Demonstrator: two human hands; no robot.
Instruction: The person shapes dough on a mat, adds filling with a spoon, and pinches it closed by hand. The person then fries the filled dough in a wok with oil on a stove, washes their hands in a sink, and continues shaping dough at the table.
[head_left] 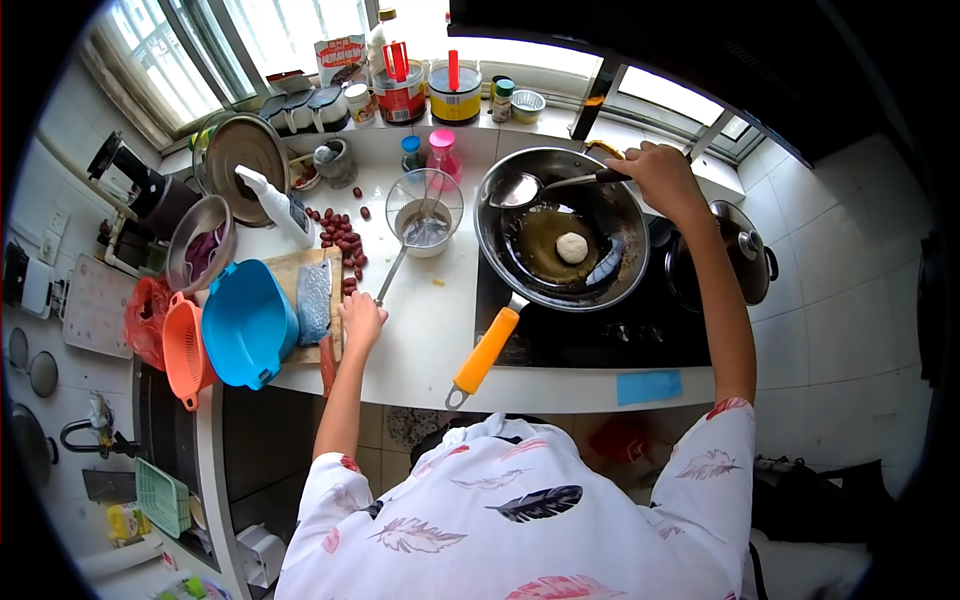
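Observation:
My right hand is closed round the dark handle of a ladle, and its metal bowl hangs over the back left of the wok. A pale round ball, like dough, sits in the oil at the wok's bottom. My left hand is closed on the handle end of a wire strainer. The strainer's mesh basket rests over a white bowl on the counter. The wok's orange handle points towards me.
Left of my left hand lie a cutting board, a knife, a bubble-wrapped item and a blue basket. Red dates are scattered behind. A lidded pot stands right of the wok; jars line the sill.

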